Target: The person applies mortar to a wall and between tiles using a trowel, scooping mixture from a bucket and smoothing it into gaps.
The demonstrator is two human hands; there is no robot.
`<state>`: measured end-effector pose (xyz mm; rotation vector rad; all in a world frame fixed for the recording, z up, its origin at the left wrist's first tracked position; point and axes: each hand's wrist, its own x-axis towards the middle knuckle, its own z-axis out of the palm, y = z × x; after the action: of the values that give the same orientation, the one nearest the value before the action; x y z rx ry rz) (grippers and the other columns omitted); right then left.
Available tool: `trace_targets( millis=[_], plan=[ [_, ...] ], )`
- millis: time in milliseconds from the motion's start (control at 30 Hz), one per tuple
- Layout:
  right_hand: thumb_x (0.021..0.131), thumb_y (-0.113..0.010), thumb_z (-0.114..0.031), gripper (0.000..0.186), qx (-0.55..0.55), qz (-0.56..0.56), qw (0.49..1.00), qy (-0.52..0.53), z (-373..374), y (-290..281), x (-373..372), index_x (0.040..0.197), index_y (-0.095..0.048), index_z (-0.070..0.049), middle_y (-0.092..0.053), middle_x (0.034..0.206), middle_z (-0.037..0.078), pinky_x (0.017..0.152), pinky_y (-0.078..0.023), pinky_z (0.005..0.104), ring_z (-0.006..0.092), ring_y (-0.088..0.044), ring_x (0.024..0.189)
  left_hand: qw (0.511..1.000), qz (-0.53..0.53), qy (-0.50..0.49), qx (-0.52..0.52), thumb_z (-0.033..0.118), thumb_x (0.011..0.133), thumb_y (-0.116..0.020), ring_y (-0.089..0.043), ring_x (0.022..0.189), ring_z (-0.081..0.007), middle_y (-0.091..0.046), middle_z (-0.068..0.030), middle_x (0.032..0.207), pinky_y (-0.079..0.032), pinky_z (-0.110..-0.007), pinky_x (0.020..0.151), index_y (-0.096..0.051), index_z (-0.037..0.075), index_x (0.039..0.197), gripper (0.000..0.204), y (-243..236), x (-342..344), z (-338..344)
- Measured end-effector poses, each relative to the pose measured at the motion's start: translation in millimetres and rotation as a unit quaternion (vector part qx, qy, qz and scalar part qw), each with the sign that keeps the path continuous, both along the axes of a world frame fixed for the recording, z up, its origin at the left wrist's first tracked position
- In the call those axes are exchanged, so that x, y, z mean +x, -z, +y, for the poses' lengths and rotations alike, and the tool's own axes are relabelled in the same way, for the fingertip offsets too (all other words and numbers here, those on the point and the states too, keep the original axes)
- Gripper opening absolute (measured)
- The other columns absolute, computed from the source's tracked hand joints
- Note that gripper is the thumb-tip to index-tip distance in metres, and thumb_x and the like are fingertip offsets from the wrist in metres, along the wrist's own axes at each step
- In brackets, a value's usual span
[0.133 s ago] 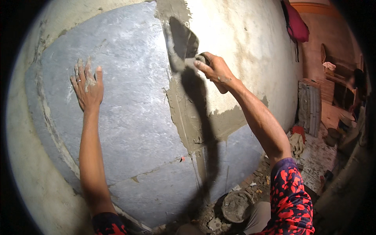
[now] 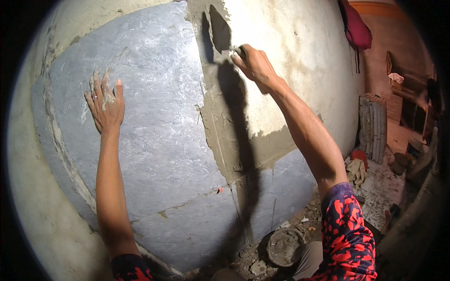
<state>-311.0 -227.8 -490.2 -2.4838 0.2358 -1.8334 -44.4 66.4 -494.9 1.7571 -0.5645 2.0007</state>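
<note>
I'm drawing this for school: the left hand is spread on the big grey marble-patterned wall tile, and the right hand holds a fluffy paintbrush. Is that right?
Not quite: in the head view, the right hand holds a dark, flat-bladed trowel, not a paintbrush. The left hand is spread on the grey marble-patterned tile.

sleeves [image 2: 349, 225]: dark, red-blotched (right hem [image 2: 337, 190] purplish) | trousers [image 2: 311, 263]: greyish | hands [image 2: 108, 105]: ring [image 2: 94, 97]

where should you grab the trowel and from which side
Probably by the handle, from the lower right, as the right hand holds it: the trowel has its broad, flat blade pointing up and slightly left, while the narrow neck leads down toward the handle, within the fingers.
</note>
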Motion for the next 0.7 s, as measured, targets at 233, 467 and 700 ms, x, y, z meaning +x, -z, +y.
trace_targets(
  millis=[233, 467, 700],
  plan=[
    [0.085, -0.059, -0.019, 0.027, -0.112, 0.058, 0.988, 0.088, 24.8, -30.1, 18.6, 0.088, -0.058, 0.007, -0.064, 0.077, 0.027, 0.07, -0.052, 0.0477, 0.0424, -0.064, 0.075, 1.0, -0.008, -0.015, -0.002, 0.056, 0.096, -0.029, -0.023, 0.141, -0.0298, -0.028, -0.0111, 0.152, -0.012, -0.048, 0.117, -0.035, 0.021, 0.145, 0.06, -1.2, -1.7, 7.2],
    [0.089, -0.062, -0.032, 0.038, 0.133, 0.166, 0.959, -0.19, -1.3, 41.7, -20.9, 0.11, -0.058, -0.001, -0.055, 0.071, 0.003, 0.053, -0.044, 0.027, 0.0099, -0.052, 0.06, 1.0, 0.007, -0.024, 0.003, 0.052, 0.098, -0.029, -0.026, 0.14, -0.0295, -0.03, -0.0097, 0.151, -0.015, -0.048, 0.116, -0.035, 0.018, 0.145, 0.058, 3.4, -3.4, 3.4],
    [0.088, -0.066, -0.022, 0.026, 0.303, 0.208, 0.906, -0.212, -27.6, 212.3, -122.6, 0.104, -0.06, -0.002, -0.058, 0.083, 0.0, 0.064, -0.045, 0.0253, 0.008, -0.051, 0.073, 0.99, -0.128, -0.058, -0.024, 0.056, 0.097, -0.032, -0.042, 0.13, -0.0292, -0.044, -0.0145, 0.142, -0.028, -0.047, 0.111, -0.041, 0.013, 0.141, 0.063, -8.0, 40.4, 6.9]
  ],
)
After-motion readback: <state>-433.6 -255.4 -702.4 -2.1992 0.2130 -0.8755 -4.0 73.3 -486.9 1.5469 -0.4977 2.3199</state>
